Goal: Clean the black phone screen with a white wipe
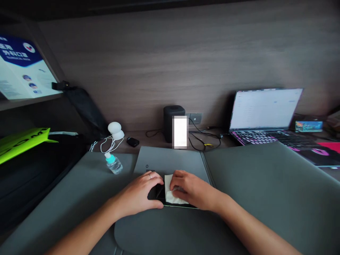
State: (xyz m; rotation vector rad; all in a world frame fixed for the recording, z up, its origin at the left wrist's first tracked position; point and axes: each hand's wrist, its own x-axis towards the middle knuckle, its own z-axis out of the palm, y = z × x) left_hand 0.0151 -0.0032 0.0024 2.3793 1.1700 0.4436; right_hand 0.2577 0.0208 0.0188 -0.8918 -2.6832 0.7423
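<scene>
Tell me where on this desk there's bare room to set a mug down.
Widest free patch: the grey mat right of the right hand, in front of the laptop. Also: mat left of the left hand, nearer than the small bottle. Crowded: the back strip with lamp, speaker and cables, and the middle under both hands.

Wooden tabletop (pixel 156 142), front covered by grey mat (pixel 265 184). On mat: small clear bottle (pixel 114 163), grey folder (pixel 172 159), dark device (pixel 156 193). On bare wood: black cylinder (pixel 170 122), white lamp (pixel 115 130), open laptop (pixel 265 120), cables (pixel 204 141).
</scene>
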